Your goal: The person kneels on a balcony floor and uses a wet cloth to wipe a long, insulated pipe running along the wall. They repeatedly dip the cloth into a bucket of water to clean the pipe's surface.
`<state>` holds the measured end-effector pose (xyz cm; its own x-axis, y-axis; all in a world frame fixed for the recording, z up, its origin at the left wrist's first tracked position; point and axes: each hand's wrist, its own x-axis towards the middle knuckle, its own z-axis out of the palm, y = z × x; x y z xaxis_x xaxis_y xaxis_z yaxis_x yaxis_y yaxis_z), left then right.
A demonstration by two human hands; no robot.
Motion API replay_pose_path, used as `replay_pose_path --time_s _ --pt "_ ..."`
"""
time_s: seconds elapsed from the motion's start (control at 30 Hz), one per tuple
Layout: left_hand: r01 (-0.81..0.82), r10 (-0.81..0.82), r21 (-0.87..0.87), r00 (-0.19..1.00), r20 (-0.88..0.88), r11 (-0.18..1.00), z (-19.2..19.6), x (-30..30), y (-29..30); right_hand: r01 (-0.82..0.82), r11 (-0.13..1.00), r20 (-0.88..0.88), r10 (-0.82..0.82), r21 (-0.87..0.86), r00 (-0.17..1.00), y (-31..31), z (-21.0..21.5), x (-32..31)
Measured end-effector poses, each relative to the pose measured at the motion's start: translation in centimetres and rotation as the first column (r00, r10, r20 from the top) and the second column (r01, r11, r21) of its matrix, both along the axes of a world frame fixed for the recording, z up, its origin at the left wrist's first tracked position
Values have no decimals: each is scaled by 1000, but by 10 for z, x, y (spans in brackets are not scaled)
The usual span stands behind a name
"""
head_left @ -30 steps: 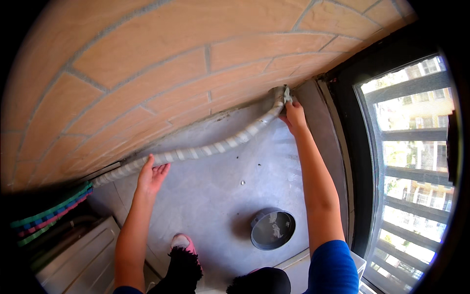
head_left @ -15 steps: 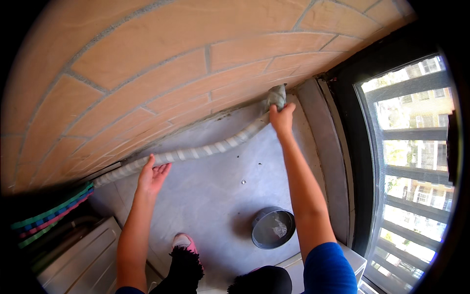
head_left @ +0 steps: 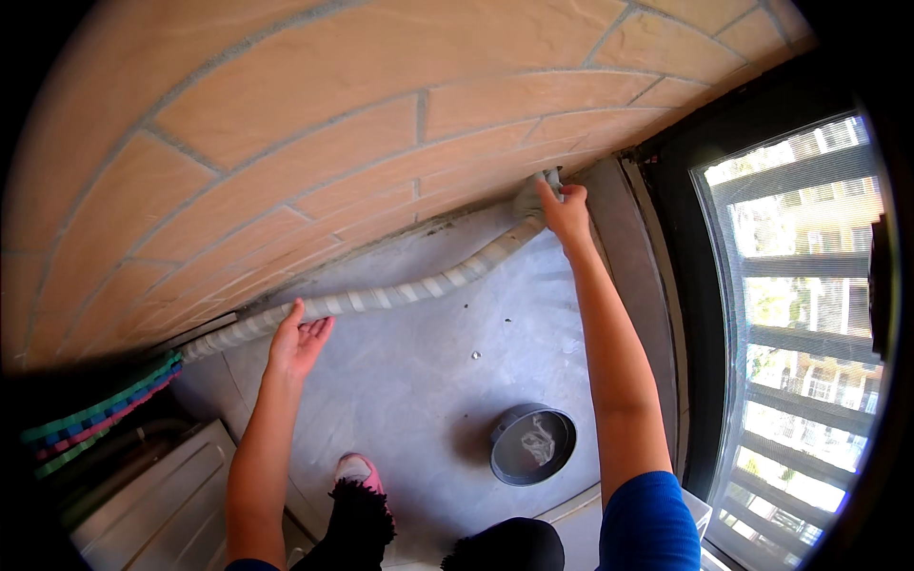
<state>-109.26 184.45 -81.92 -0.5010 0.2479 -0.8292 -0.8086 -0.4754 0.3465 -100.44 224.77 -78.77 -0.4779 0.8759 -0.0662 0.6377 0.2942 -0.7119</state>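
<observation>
Working at the far end of a tape-wrapped pipe, a person is bending over a narrow corner. The pipe is running along the foot of a brick wall, curving up toward the corner. The right hand is closing thumb and fingers on a grey cloth-like wad against the pipe's upper end; how tightly is hard to tell. The left hand is staying empty, opening wide with the palm turning up, its thumb seemingly touching the pipe. The step in hand appears to be rubbing or pressing the wad around that end; the next move seems to be calling for a secure pinch and light support under the pipe.

Below, a grey floor is showing a few dark specks, and a dark round basin is standing near the person's legs, something pale and unclear appearing inside. A slatted window is letting in daylight at right, while a striped woven item is lying at left.
</observation>
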Motion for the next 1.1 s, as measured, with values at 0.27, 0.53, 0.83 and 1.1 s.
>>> replay_pose_path --time_s 0.27,0.53,0.83,1.1 --pt "-24 24 -5 1000 7 1000 -6 -4 -2 127 984 134 -144 128 981 8 -37 -24" --pt "-21 21 -12 1000 -19 1000 -6 -3 4 41 557 -329 -547 -830 770 39 -71 -1" --pt "-31 32 -26 999 17 999 -4 -3 -1 -374 347 -510 -576 -860 639 24 -47 5" --pt "-10 10 -25 999 -33 1000 -4 2 5 -23 539 -464 -700 -842 543 -12 -69 -1"
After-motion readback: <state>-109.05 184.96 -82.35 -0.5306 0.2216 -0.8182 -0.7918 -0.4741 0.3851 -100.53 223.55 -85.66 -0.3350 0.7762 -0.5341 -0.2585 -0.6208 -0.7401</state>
